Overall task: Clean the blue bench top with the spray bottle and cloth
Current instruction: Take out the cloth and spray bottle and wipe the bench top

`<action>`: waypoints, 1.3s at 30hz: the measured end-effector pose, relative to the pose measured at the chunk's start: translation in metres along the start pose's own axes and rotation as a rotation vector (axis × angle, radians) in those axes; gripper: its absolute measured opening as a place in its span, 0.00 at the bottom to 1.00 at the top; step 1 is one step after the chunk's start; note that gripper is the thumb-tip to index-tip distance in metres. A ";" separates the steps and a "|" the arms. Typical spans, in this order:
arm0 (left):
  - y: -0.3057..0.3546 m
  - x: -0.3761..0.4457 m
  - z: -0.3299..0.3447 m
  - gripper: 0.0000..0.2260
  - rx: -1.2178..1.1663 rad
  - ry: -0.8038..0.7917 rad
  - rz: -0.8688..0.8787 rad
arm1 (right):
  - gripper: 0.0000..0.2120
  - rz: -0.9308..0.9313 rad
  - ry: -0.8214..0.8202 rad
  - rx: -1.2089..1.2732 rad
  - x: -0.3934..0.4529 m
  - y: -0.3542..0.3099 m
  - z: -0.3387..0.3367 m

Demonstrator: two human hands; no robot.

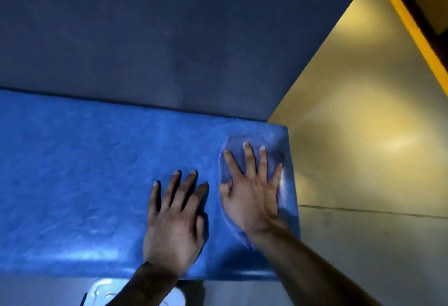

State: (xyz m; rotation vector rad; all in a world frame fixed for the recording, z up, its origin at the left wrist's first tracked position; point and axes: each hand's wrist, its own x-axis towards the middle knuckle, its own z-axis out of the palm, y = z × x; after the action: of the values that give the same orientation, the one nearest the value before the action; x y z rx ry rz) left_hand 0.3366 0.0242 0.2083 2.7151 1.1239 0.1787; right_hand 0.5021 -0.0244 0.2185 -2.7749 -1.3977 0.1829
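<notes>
Cloth (232, 145) under flat right hand (252, 189), left hand (174, 221) flat

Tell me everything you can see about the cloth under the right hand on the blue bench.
The thin bluish cloth lies flat on the blue padded bench top, near its right end. It looks soft and roughly oval, and blends closely with the bench colour, so its edges are faint. The right hand presses on it with fingers spread and straight, covering its middle; cloth shows beyond the fingertips and along the wrist. The left hand rests on the bench beside it, apparently not on the cloth.
</notes>
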 end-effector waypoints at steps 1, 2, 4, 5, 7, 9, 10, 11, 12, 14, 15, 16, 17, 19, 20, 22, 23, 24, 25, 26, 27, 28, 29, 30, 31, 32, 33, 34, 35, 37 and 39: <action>0.000 0.001 0.001 0.25 -0.003 0.012 0.001 | 0.34 -0.005 -0.011 0.020 0.023 0.002 -0.004; 0.000 0.002 0.001 0.25 -0.005 0.025 0.003 | 0.33 -0.007 -0.043 0.041 0.044 0.005 -0.007; 0.001 0.002 0.002 0.25 -0.010 0.045 0.005 | 0.30 -0.016 -0.100 0.064 0.073 0.011 -0.014; 0.001 0.002 0.002 0.25 -0.012 0.051 0.004 | 0.30 -0.026 -0.098 0.068 0.080 0.016 -0.016; 0.001 0.002 0.003 0.25 -0.015 0.056 0.001 | 0.29 -0.054 -0.087 0.076 0.085 0.027 -0.017; 0.001 0.001 0.003 0.25 -0.017 0.054 0.000 | 0.29 -0.073 -0.075 0.094 0.084 0.038 -0.018; 0.001 0.001 0.003 0.25 -0.023 0.053 0.000 | 0.29 -0.075 -0.048 0.099 0.083 0.043 -0.017; 0.001 0.001 0.003 0.25 -0.029 0.053 0.001 | 0.29 -0.070 -0.003 0.100 0.082 0.047 -0.016; 0.001 0.000 0.003 0.25 -0.033 0.053 0.000 | 0.29 -0.052 0.044 0.104 0.081 0.050 -0.015; 0.001 0.000 0.004 0.25 -0.037 0.050 -0.007 | 0.30 0.018 0.082 0.138 0.078 0.053 -0.012; 0.002 0.000 0.004 0.25 -0.039 0.046 -0.012 | 0.30 0.064 0.087 0.169 0.076 0.056 -0.011; 0.002 -0.001 0.004 0.25 -0.042 0.043 -0.018 | 0.30 0.104 0.096 0.200 0.072 0.059 -0.009; 0.002 -0.001 0.005 0.25 -0.044 0.039 -0.024 | 0.30 0.135 0.112 0.228 0.068 0.063 -0.007; 0.003 -0.003 0.005 0.25 -0.041 0.023 -0.034 | 0.29 0.187 0.137 0.290 0.051 0.071 -0.005; 0.003 -0.004 0.006 0.25 -0.039 0.013 -0.034 | 0.29 0.227 0.132 0.334 0.039 0.074 -0.005; 0.003 -0.006 0.005 0.25 -0.038 -0.007 -0.034 | 0.29 0.299 0.097 0.392 0.002 0.077 -0.002; 0.003 -0.007 0.004 0.25 -0.040 -0.014 -0.033 | 0.30 0.323 0.094 0.391 -0.020 0.077 0.000; 0.003 -0.008 0.003 0.25 -0.045 -0.019 -0.029 | 0.30 0.344 0.097 0.376 -0.044 0.075 0.002; 0.003 -0.008 0.002 0.26 -0.054 -0.022 -0.022 | 0.31 0.362 0.108 0.359 -0.068 0.072 0.004; 0.003 -0.009 0.000 0.26 -0.070 -0.026 -0.016 | 0.31 0.381 0.129 0.350 -0.090 0.068 0.006; 0.002 -0.011 -0.001 0.26 -0.093 -0.030 -0.010 | 0.31 0.395 0.162 0.349 -0.109 0.064 0.009; 0.002 -0.014 -0.003 0.27 -0.119 -0.036 -0.002 | 0.31 0.405 0.186 0.349 -0.126 0.061 0.013; 0.001 -0.019 -0.004 0.27 -0.142 -0.043 0.012 | 0.31 0.415 0.193 0.348 -0.142 0.057 0.017; -0.001 -0.026 -0.004 0.27 -0.158 -0.050 0.032 | 0.31 0.420 0.184 0.347 -0.157 0.054 0.019; -0.002 -0.036 -0.003 0.26 -0.169 -0.057 0.057 | 0.31 0.415 0.184 0.351 -0.172 0.051 0.021; -0.004 -0.047 -0.003 0.26 -0.183 -0.062 0.082 | 0.30 0.408 0.193 0.357 -0.185 0.050 0.024; -0.006 -0.057 -0.003 0.26 -0.202 -0.064 0.107 | 0.29 0.425 0.181 0.383 -0.194 0.051 0.031; -0.008 -0.067 -0.003 0.26 -0.221 -0.068 0.130 | 0.28 0.468 0.156 0.423 -0.200 0.051 0.033; -0.011 -0.075 -0.003 0.26 -0.236 -0.074 0.152 | 0.26 0.510 0.117 0.502 -0.204 0.055 0.038; -0.017 -0.084 -0.005 0.25 -0.260 -0.079 0.187 | 0.21 0.571 0.111 0.687 -0.203 0.059 0.030; -0.023 -0.086 -0.007 0.23 -0.290 -0.083 0.207 | 0.11 0.698 0.173 0.803 -0.200 0.063 0.015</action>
State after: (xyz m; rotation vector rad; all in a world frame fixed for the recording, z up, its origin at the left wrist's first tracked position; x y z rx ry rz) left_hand 0.2587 -0.0198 0.2066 2.5463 0.7292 0.2363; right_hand 0.4327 -0.2224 0.2170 -2.3434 -0.1675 0.3942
